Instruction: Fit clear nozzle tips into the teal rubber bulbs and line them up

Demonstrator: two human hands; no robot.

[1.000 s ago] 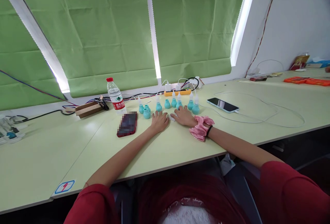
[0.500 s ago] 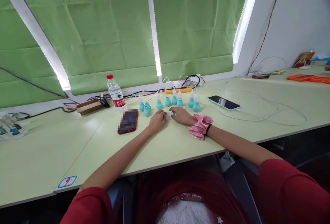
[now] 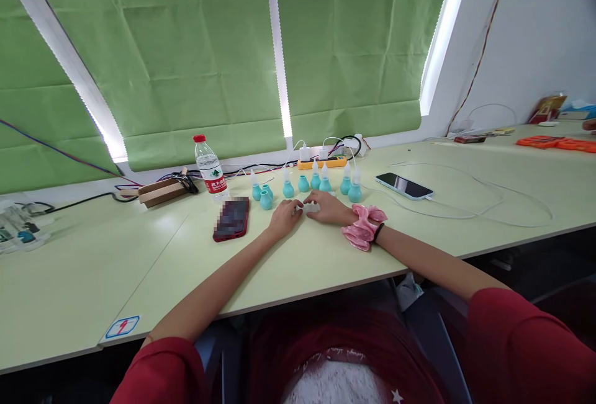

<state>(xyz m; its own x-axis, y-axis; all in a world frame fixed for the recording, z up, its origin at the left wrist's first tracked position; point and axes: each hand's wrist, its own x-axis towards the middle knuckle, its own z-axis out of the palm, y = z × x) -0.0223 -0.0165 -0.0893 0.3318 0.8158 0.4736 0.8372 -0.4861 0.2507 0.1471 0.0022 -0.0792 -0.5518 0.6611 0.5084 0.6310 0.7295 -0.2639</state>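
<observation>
My left hand (image 3: 285, 219) rests at the table's middle, fingers curled around something small and whitish that is mostly hidden. Facing it, my right hand (image 3: 327, 209) has its thumb and fingers bent around a small translucent plastic piece (image 3: 311, 208). The fingertips of both hands are close together. Just beyond them stand several turquoise squeeze bulbs, some with clear pointed nozzles, such as the nozzled bulb (image 3: 354, 192) at the right. An open-necked bulb (image 3: 266, 200) without a nozzle stands nearest my left hand; another open bulb (image 3: 303, 184) is behind the hands.
A red-cased phone (image 3: 231, 219) and a water bottle (image 3: 212, 169) are on the left. To the right, a light-blue phone (image 3: 404, 186) lies with a white cable. An orange power strip (image 3: 322, 163) and a cardboard tray (image 3: 162, 192) are along the wall.
My hands have shifted slightly. The fingers of my right hand are raised and more arched, and the translucent piece shows differently between my hands. The bulbs stay in place.
</observation>
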